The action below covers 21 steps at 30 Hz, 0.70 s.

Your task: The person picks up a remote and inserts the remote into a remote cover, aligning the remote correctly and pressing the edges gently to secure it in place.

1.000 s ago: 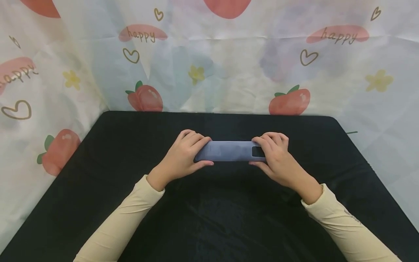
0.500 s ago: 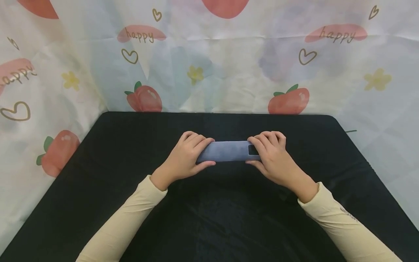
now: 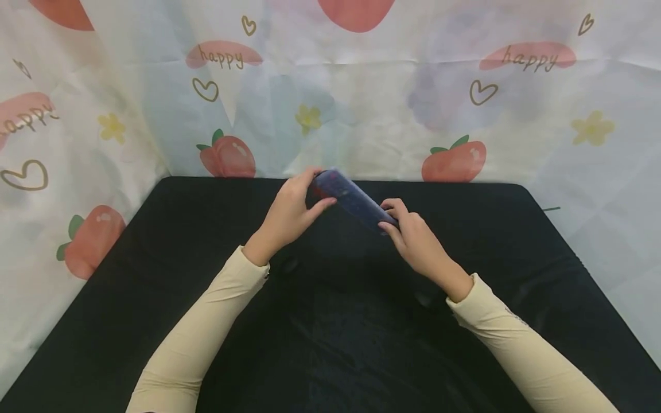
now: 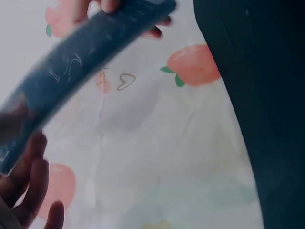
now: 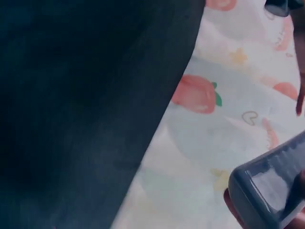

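Note:
A long, narrow blue case [image 3: 356, 201] is held up over the black table between my two hands, slanting from upper left to lower right. My left hand [image 3: 289, 209] grips its upper left end, thumb in front and fingers behind. At the lower right end, my right hand [image 3: 419, 244] pinches it between thumb and fingers. In the left wrist view the case [image 4: 81, 57] runs diagonally, its glossy side showing, slightly blurred. A pale window panel [image 5: 272, 187] shows near its rounded end in the right wrist view. What the case contains is hidden.
The black cloth-covered table [image 3: 341, 344] stretches beneath both arms. A white printed curtain [image 3: 351, 115] with peaches, hearts and flowers hangs along its far and left sides, and shows on the right as well.
The case has gone from level to slanted, its left end raised and another side turned toward the head camera. Both hands have moved away from me, and the right has also shifted left.

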Tool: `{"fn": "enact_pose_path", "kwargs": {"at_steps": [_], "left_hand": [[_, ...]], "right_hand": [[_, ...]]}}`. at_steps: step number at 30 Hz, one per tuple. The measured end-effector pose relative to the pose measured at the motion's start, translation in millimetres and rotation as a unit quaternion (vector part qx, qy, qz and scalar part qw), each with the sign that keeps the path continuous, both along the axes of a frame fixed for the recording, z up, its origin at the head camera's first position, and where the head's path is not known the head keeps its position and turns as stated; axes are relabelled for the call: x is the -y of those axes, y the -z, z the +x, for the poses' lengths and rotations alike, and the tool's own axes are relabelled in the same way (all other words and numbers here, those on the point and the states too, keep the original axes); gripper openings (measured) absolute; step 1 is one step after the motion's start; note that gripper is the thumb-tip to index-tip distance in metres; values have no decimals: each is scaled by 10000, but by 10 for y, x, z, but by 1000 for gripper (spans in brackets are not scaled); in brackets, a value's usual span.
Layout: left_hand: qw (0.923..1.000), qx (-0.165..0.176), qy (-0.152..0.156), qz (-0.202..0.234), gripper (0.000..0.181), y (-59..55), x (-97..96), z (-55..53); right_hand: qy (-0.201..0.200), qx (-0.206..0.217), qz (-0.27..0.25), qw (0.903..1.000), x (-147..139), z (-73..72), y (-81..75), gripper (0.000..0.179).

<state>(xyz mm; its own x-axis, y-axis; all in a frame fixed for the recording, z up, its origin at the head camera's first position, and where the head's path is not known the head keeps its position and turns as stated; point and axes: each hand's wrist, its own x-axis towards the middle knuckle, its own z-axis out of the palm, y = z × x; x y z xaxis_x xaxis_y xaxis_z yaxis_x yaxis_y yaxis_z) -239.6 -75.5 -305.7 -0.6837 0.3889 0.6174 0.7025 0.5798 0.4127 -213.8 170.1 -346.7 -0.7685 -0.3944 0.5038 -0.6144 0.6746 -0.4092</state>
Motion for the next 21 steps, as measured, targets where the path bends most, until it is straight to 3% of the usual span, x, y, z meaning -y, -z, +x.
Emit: {"fn": "enact_pose_path", "kwargs": {"at_steps": [3,6,10,14,16,17,19,21], "left_hand": [[9975,534,-94,455,53,6,-94,-170],[9902,1084,-186,862,59,54,-184,-389],[9709,1939,-228,1388,65,231,-299,-684],[9479,2678,-113,1722,60,447,-426,-891],[9299,3124,-40,1943,55,552,-483,-954],[9163,3380,5,2148,53,611,-508,-983],[8832,3902,31,2602,50,738,-545,-1032],[8428,4420,-14,3072,49,867,-567,-1066]], "right_hand": [[122,974,-485,9940,76,-102,-3,29],[304,1640,-900,9819,158,-243,13,29],[552,2233,-1263,9650,247,-469,90,28],[788,2644,-1324,9520,278,-696,222,28],[875,2784,-1319,9473,270,-788,295,29],[923,2846,-1282,9455,261,-825,334,30],[995,3035,-1187,9402,243,-882,414,31],[1037,3281,-1057,9330,229,-921,497,32]]}}
